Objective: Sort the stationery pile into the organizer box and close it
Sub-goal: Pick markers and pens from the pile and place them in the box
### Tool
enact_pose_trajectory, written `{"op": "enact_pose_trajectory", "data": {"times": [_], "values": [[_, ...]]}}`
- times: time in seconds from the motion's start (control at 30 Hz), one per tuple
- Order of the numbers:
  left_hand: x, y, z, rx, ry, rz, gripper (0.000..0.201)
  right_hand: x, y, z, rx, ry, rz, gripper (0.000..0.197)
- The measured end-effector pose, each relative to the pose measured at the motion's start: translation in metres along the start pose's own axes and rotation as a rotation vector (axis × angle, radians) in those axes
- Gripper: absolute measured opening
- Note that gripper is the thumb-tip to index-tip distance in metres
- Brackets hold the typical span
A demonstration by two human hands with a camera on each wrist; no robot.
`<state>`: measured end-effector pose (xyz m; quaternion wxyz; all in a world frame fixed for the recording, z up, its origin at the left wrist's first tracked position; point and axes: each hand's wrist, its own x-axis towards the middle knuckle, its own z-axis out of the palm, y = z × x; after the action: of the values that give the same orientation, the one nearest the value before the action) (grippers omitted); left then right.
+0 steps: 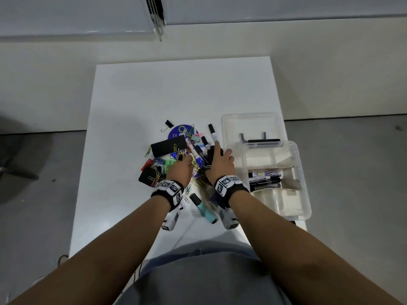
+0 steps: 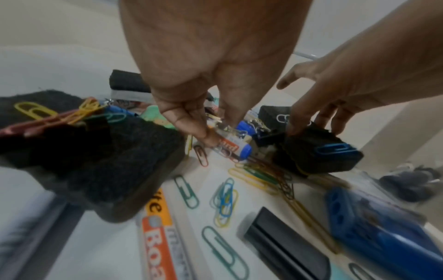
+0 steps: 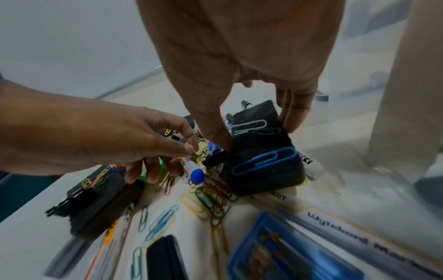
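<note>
Gripping the black felt eraser block point(image 3: 261, 151) between right hand point(image 1: 220, 160) thumb and fingers in the stationery pile, we should shake off its clinging paper clips before lifting, while our left hand point(image 1: 179, 170) pinches a blue-capped marker point(image 2: 233, 145).

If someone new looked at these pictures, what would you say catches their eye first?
Probably both hands deep in the pile of clips and markers at the table's centre. The right hand grips a black eraser with a blue clip on it; the left hand pinches a small item. The open box sits right of the pile.
</note>
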<state>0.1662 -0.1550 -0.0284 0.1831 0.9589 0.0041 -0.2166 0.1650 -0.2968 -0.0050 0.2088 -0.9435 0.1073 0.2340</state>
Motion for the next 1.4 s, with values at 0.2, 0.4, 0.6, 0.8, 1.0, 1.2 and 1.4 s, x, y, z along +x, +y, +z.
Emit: {"op": "enact_pose_trajectory", "data": {"times": [0.2,0.4,0.6,0.8,1.0,1.2,1.4], "values": [[0.000,-0.002,0.001,-0.069,0.038,-0.099,0.030,-0.021,0.012,0.012,-0.131,-0.077,-0.122,0.069],[-0.002,-0.006,-0.017,-0.266,0.012,-0.163,0.070,0.014,0.007,-0.003,0.131,0.115,0.027,0.028],[-0.008,-0.022,-0.053,-0.333,-0.202,-0.211,0.064,0.046,0.000,-0.008,0.096,-0.056,0.148,0.053],[-0.008,-0.020,-0.076,-0.325,-0.319,-0.221,0.046,0.052,-0.004,0.000,0.045,-0.056,0.147,0.056],[0.019,0.021,-0.055,-0.439,-0.181,-0.363,0.041,0.056,-0.006,0.010,0.149,-0.119,0.092,0.033],[0.041,0.038,-0.019,-0.263,-0.089,-0.393,0.044,0.056,0.002,0.010,0.123,-0.192,0.014,0.034],[0.039,0.045,-0.011,-0.109,-0.080,-0.371,0.048,0.053,0.003,0.014,0.112,-0.211,0.074,0.038]]}}
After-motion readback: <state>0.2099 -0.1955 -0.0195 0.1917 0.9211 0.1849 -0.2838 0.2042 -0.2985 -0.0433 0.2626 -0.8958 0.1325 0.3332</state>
